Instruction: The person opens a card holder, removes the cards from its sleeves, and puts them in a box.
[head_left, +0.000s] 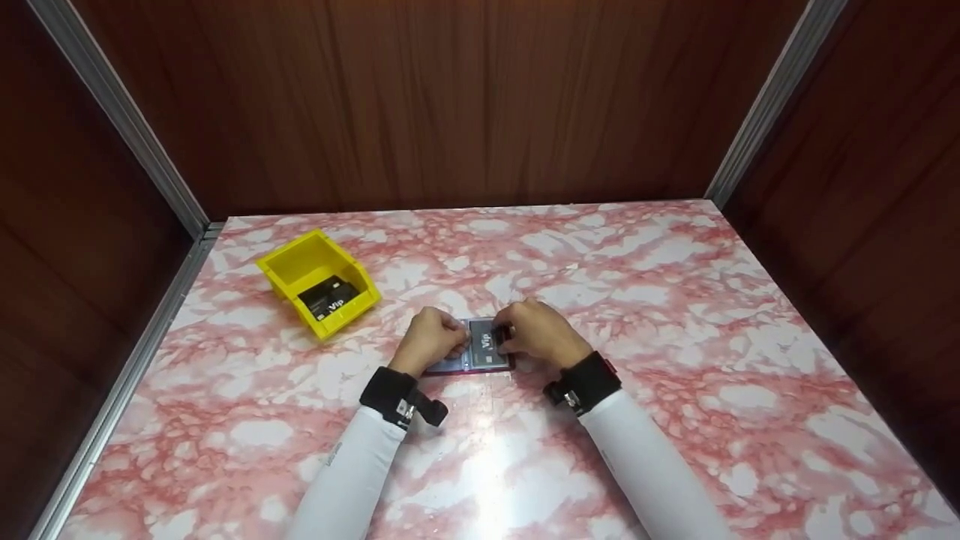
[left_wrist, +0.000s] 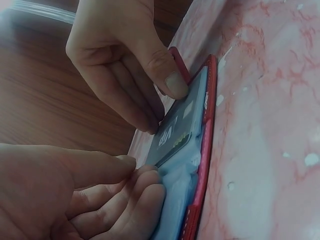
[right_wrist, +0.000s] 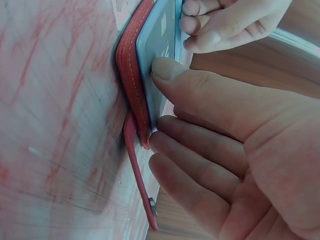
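A red card holder [right_wrist: 131, 60] with yellow stitching lies spread on the table, its clear plastic sleeves [left_wrist: 175, 192] facing up. On its right half, a dark grey card [head_left: 487, 346] lettered "Vip" lies in a sleeve. My left hand [head_left: 430, 341] pinches the sleeve edge between thumb and curled fingers, beside the card. From the right, my right hand [head_left: 545, 334] touches the card with its thumb tip, while its loosely bent fingers reach the holder's outer edge. The holder's red strap [right_wrist: 136, 170], with a metal snap, sticks out below those fingers in the right wrist view.
A yellow bin [head_left: 346, 324] stands at the back left, with several black "Vip" cards [head_left: 330, 295] inside. Brown wood-look panels [head_left: 480, 105] enclose the pink marbled table [head_left: 675, 315] at the back and both sides.
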